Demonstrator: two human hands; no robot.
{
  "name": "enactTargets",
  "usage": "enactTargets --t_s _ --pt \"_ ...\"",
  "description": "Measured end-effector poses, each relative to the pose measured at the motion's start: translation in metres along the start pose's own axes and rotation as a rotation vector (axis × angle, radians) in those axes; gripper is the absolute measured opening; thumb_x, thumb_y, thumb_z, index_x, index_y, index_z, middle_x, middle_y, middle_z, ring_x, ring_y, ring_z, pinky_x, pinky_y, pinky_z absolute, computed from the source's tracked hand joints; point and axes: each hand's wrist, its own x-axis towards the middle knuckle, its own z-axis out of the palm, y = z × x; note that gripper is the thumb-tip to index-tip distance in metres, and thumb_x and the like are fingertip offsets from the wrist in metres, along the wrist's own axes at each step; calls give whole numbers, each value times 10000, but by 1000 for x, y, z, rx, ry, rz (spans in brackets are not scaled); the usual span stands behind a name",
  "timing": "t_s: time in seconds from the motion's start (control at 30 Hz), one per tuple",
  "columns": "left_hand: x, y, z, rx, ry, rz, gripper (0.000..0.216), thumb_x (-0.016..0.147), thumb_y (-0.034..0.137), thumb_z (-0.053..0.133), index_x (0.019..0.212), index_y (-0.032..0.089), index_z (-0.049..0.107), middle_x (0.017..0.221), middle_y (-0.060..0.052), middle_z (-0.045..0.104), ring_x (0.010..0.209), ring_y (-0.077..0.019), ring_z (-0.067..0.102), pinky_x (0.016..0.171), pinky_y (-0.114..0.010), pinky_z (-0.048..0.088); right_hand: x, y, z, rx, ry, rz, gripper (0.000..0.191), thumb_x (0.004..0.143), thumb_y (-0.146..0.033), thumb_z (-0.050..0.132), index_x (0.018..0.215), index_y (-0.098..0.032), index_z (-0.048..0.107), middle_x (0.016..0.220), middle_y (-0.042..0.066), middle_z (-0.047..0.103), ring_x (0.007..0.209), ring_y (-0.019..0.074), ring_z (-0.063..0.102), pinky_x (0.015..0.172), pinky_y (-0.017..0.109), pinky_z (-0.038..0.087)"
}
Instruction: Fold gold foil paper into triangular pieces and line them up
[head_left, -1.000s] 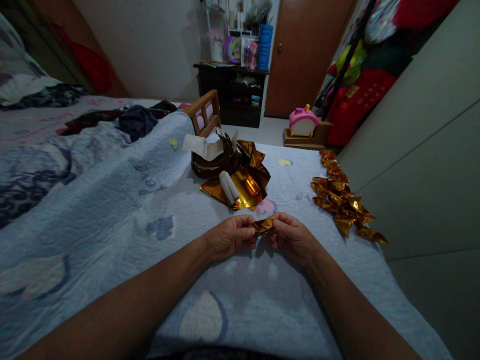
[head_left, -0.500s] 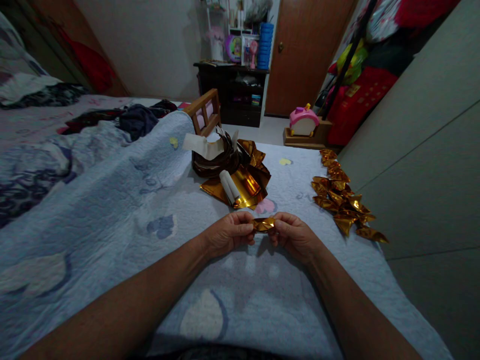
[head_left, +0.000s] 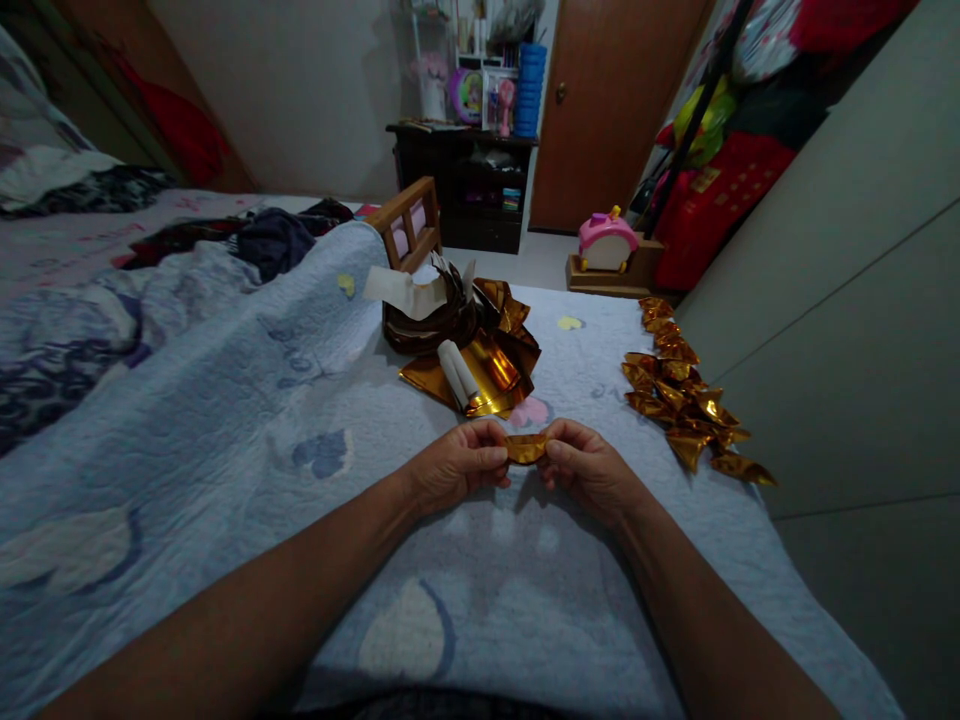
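A small folded piece of gold foil paper [head_left: 526, 449] is stretched between my two hands, just above the bed cover. My left hand [head_left: 472, 458] pinches its left end between thumb and fingers. At the other end, my right hand [head_left: 583, 462] has the same pinch. Beyond my hands lies a stack of gold foil sheets [head_left: 487, 360], some curled and fanned out, with a white-backed rolled sheet [head_left: 458, 374] on top. Off to the right, a row of folded gold foil pieces [head_left: 675, 395] lies along the bed's edge.
The bed carries a pale blue quilted cover [head_left: 420, 540], rumpled on the left near dark clothes [head_left: 277, 243]. A wooden bed rail [head_left: 409, 225] stands behind the stack. Further back are a dark cabinet [head_left: 465, 190] and a pink toy case [head_left: 606, 243]. A pale panel [head_left: 847, 380] borders the right.
The foil piece has turned slightly between my fingers and now shows a smoother, flatter, less shiny face. Both hands stay almost in place, still pinching its ends.
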Motion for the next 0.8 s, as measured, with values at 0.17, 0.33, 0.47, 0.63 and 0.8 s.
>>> enactTargets --t_s 0.17,0.33,0.47,0.63,0.8 --pt "0 0 0 35 -7 -10 425 598 294 974 828 135 654 790 3 689 643 -101 645 646 -230 535 1 1 -2 -15 -37 27 339 669 -396 929 763 -181 686 706 -14 692 528 82 576 521 208 481" --pt "0 0 0 50 -16 -1 419 611 295 967 838 133 654 797 3 694 640 -98 646 641 -228 537 3 4 -4 -27 -62 12 317 682 -395 923 781 -187 705 737 -11 710 537 72 579 527 198 483" --pt "0 1 -2 43 -14 17 402 629 288 958 838 133 651 786 8 687 646 -91 643 646 -216 530 4 4 -7 -20 -65 -2 286 694 -384 915 797 -209 714 746 -20 702 557 82 577 532 210 493" --pt "1 1 -4 44 6 30 405 617 297 964 822 138 653 781 13 690 639 -89 646 640 -204 523 3 1 -8 -35 -66 -2 273 705 -379 906 815 -213 720 738 -19 696 557 91 571 529 221 480" --pt "1 0 -2 61 9 50 402 616 299 961 795 130 644 765 8 692 626 -92 640 632 -211 520 4 3 -7 -46 -35 -24 296 687 -382 917 782 -202 702 704 -18 696 553 86 560 530 207 448"
